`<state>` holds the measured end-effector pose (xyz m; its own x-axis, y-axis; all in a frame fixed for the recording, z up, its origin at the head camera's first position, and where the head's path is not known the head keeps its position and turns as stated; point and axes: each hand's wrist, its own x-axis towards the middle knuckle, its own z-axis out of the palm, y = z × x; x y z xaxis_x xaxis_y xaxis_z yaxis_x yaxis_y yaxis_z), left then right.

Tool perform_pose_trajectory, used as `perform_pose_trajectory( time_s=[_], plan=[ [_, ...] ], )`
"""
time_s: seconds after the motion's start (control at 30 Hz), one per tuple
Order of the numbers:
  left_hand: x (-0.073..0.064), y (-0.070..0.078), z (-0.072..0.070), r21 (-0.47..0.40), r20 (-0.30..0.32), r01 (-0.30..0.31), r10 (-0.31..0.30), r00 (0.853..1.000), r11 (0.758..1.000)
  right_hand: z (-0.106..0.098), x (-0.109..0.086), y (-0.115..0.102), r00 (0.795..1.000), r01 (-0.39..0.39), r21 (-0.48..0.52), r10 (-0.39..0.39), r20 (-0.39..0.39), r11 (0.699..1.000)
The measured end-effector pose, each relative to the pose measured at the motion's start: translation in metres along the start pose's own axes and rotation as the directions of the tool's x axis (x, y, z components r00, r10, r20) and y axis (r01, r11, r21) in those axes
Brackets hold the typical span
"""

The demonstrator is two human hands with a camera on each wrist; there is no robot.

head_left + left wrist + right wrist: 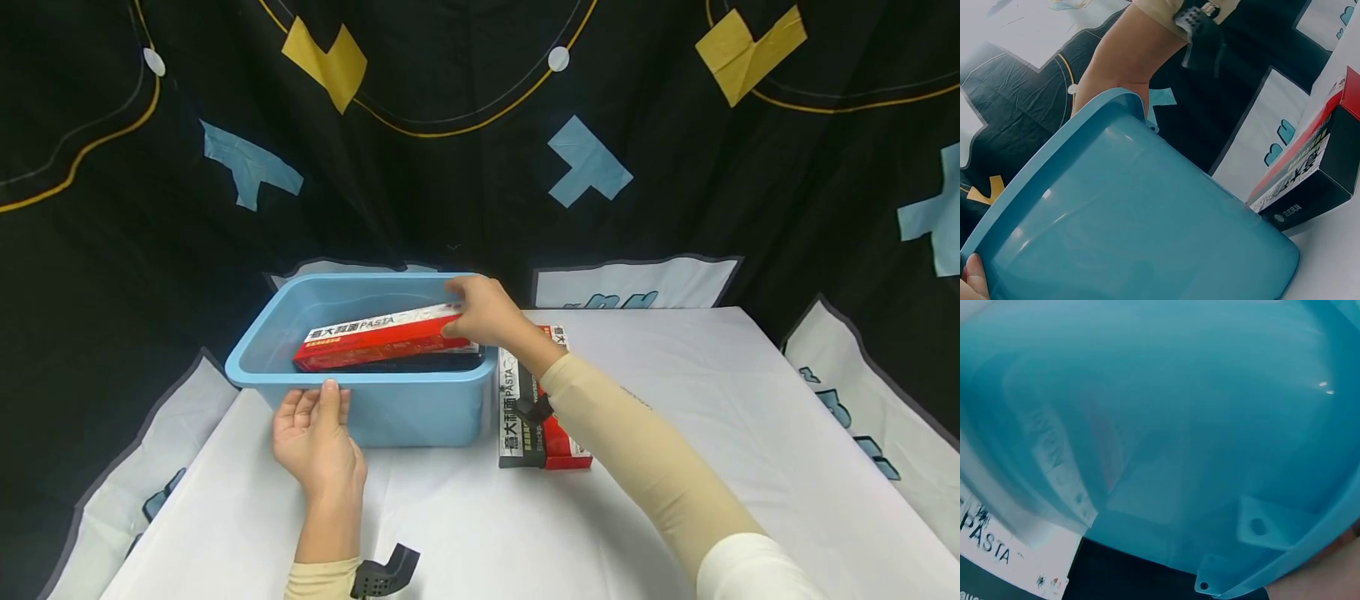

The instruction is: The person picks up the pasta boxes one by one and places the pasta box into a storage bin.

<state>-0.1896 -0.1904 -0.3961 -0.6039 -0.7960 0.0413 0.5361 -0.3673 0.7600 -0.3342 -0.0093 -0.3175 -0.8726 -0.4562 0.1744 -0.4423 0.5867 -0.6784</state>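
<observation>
A light blue plastic bin (412, 412) stands on the white table. At its front rim is my left hand (318, 442), thumb up against the edge and fingers curled under it; part of that hand's thumb (976, 276) shows in the left wrist view. Inside the bin, my right hand (487, 312) grips the right end of a red and white pasta box (382, 337). This box lies slanted, its left end lower, above a dark box (450, 362) in the bin. The right wrist view shows mostly the bin's blue wall (1147, 425), with the right hand's fingers hidden.
Right of the bin, a dark grey pasta box (517, 425) and a red pasta box (566, 446) lie side by side on the white tabletop (675, 375), partly under my right forearm. A black curtain (465, 200) hangs behind the table.
</observation>
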Motion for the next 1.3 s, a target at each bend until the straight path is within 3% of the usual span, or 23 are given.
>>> perform_pose_trajectory(
  time_s=[0.1, 0.37, 0.57, 0.77, 0.9, 1.13, 1.3],
  plan=[
    [-0.002, 0.000, 0.000, 0.007, 0.011, 0.007, -0.007, 1.000, 1.000, 0.001, -0.006, 0.005, 0.998, -0.006, -0.009, 0.006, -0.065, 1.000],
    [-0.001, 0.000, 0.004, 0.018, 0.035, 0.010, -0.011, 0.999, 1.000, -0.009, -0.036, 0.027, 0.976, 0.005, 0.106, 0.018, -0.216, 0.994],
    [0.002, -0.001, 0.006, -0.003, 0.020, -0.006, 0.006, 1.000, 1.000, -0.017, -0.065, 0.049, 0.953, -0.088, 0.134, 0.122, -0.277, 0.987],
    [0.002, -0.002, 0.004, -0.002, 0.009, -0.010, 0.010, 1.000, 1.000, -0.013, -0.096, 0.081, 0.928, -0.235, 0.111, 0.256, -0.269, 0.966],
    [0.003, -0.002, 0.002, 0.010, 0.004, -0.011, 0.011, 1.000, 1.000, -0.001, -0.118, 0.100, 0.928, -0.288, 0.083, 0.300, -0.223, 0.954],
    [0.006, -0.001, 0.003, -0.034, -0.005, 0.012, -0.012, 1.000, 0.999, 0.023, -0.149, 0.122, 0.956, -0.264, -0.021, 0.259, -0.140, 0.964],
    [0.007, -0.004, 0.004, -0.027, 0.002, 0.013, -0.013, 1.000, 1.000, 0.028, -0.160, 0.125, 0.961, -0.250, -0.080, 0.237, -0.144, 0.965]
  ],
)
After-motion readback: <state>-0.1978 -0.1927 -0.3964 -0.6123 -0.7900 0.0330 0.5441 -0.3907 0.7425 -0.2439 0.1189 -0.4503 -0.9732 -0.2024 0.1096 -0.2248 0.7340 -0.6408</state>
